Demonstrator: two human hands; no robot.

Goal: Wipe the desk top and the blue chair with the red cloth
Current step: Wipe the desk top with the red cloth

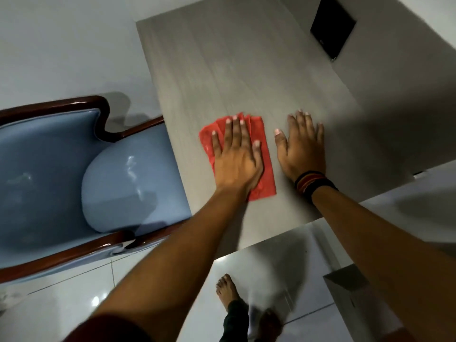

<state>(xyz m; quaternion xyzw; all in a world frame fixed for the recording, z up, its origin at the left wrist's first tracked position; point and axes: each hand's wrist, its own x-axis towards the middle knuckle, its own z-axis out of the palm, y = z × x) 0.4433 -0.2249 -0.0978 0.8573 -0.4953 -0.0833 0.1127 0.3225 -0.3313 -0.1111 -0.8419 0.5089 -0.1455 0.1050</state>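
- Lying flat on the grey wood-grain desk (222,65), the red cloth (259,134) sits near the desk's edge beside the blue chair (49,156).
- Pale glossy floor tiles (61,292) surround the desk; a black panel (333,33) rests at its far corner.
- The left hand (235,156) presses the cloth, fingers spread flat, gripping nothing.
- The right hand (302,149), a wristband (313,182) on its wrist, lies open-palmed on bare desk just beside the cloth.

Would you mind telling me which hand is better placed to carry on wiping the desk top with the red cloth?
The left hand. It lies flat on the red cloth, pressing it to the desk top, and is on the side nearest the blue chair. The right hand rests bare on the desk beside the cloth.
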